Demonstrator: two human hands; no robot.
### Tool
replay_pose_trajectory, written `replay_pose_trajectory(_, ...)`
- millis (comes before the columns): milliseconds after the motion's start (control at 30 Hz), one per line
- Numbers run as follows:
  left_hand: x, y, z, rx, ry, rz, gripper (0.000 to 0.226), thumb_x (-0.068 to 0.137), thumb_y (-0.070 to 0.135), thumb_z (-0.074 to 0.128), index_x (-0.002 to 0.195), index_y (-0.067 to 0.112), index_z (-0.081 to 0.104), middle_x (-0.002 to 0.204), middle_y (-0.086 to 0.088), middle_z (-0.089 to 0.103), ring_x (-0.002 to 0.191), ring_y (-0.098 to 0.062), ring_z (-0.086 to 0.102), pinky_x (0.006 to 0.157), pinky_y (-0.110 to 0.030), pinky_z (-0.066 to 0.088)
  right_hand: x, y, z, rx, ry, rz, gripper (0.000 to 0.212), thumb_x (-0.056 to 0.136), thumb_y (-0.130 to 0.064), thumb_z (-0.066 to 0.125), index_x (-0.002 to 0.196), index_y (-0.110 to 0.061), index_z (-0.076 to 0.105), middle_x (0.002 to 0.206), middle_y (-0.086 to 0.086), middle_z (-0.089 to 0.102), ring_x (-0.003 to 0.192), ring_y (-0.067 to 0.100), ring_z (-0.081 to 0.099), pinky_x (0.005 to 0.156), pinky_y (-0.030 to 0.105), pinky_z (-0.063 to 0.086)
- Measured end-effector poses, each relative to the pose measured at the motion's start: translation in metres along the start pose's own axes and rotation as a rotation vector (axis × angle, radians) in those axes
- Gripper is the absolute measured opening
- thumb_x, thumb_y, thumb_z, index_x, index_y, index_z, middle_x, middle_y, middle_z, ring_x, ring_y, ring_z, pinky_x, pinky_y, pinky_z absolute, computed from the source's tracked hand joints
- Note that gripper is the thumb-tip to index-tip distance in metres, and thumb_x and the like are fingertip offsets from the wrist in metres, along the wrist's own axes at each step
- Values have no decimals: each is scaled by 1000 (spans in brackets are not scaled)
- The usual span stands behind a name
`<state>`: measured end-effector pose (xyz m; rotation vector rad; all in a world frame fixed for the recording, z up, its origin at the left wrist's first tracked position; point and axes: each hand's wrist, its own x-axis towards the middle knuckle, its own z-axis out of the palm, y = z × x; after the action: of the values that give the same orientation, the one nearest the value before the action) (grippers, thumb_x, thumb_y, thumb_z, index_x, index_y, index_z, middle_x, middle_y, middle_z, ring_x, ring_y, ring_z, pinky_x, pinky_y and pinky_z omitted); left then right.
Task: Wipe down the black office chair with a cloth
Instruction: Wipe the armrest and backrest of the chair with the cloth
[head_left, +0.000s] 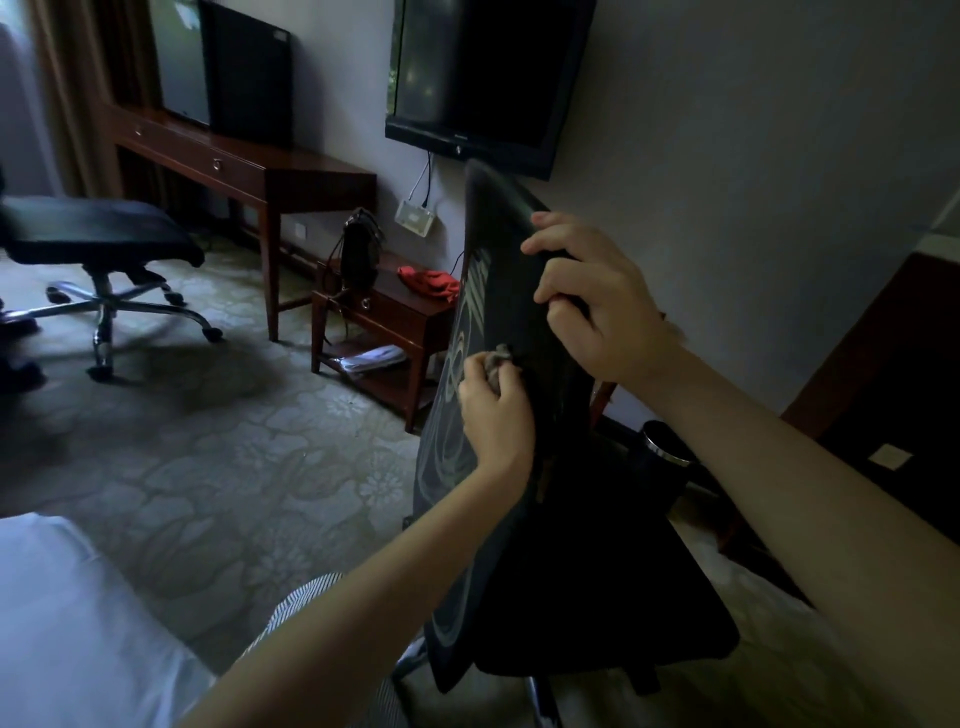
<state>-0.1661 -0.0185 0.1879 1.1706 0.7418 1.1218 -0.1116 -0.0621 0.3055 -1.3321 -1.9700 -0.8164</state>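
On the backrest of the black office chair (561, 519), the left hand (493, 410) pinches a bunched cloth (500, 358) against the surface while the right hand (597, 301), just above it, grips the backrest edge; the wiping step appears to be in hand, and the next stroke likely calls for covering unwiped areas.

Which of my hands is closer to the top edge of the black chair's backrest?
Right. The right hand grips the backrest just below its top edge; the left hand is lower, holding the cloth against mid-backrest.
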Motion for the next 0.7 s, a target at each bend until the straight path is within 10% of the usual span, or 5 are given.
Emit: replay_pose_trajectory(700, 18, -9, -6, -23, -12, 46, 8, 87, 30, 46, 88, 25, 52, 90, -10, 59, 82, -23, 55, 78, -46, 47, 5, -14, 0, -304, -60, -58, 16, 79, -5, 47, 75, 2, 61, 108, 21, 62, 121, 28, 44, 101, 33, 33)
